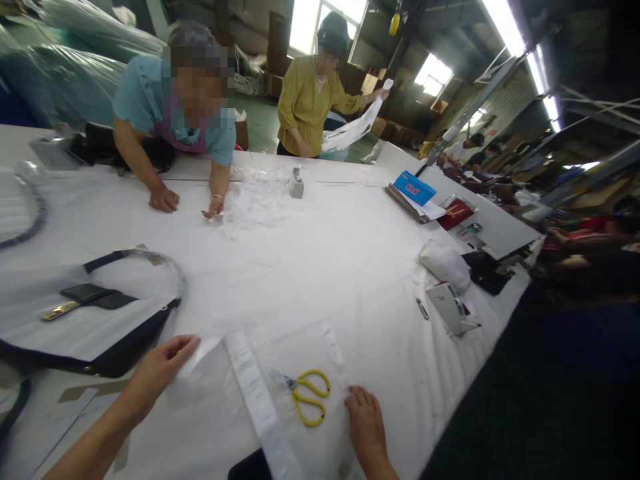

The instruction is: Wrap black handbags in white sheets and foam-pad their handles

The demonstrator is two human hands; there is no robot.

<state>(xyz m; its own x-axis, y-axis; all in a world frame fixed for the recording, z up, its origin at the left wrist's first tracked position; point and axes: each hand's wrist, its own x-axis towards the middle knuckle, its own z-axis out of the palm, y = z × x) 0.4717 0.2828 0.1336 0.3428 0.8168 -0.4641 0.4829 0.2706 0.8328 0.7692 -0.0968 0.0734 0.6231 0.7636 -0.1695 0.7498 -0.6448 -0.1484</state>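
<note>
My left hand [163,367] is closed in a pinch on the edge of a clear plastic bag [205,383] with a white strip. Close by on the left lies a black handbag [135,340] partly wrapped in white sheeting, its strap looped above. My right hand [366,420] rests at the right edge of the clear plastic, fingers bent together on it; its fingertips are partly hidden. Between the two hands are scissors [311,398] with yellow handles, their blades covered by or blending into the plastic. A dark object [250,465] shows at the bottom edge.
Across the white table [320,267], a person in a light-blue top [145,87] leans over crumpled plastic [255,200]. A tape dispenser [296,185] stands nearby. Another person [305,93] holds white sheeting behind. A blue box [415,188] and a small cutter [422,308] lie rightward.
</note>
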